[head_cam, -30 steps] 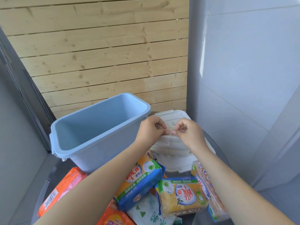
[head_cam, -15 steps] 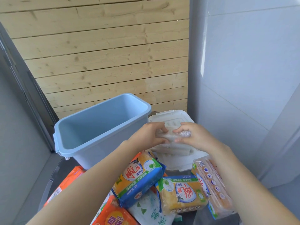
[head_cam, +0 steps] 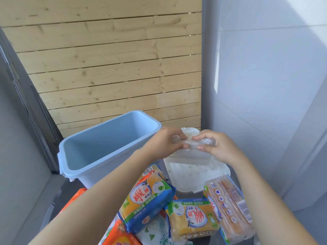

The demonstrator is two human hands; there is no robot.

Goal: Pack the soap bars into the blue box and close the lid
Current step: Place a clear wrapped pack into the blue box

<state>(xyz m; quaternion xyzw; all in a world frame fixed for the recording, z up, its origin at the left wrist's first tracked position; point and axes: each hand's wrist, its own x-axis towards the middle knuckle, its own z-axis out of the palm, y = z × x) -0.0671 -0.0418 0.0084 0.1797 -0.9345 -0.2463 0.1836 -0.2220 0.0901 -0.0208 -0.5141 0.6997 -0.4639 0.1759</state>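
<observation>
We hold a clear-wrapped soap bar (head_cam: 192, 143) above the white lid (head_cam: 187, 175), just right of the empty blue box (head_cam: 106, 147). Our left hand (head_cam: 164, 144) and right hand (head_cam: 215, 147) pinch its ends, probably to carry it level. At least five wrapped bars (head_cam: 148, 197) wait below; edges hide others.

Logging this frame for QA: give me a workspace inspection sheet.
Surface: dark table, crowded.
Job's things: blue box open, looks empty; white lid lying flat beside it; wrapped soap bars piled in front, none packed.
Clutter: nothing seen.
Hands: left hand and right hand both grip a clear wrapped packet over the lid.
Cables: nothing seen.
Surroundings: wooden slat wall behind, grey panels at both sides.
</observation>
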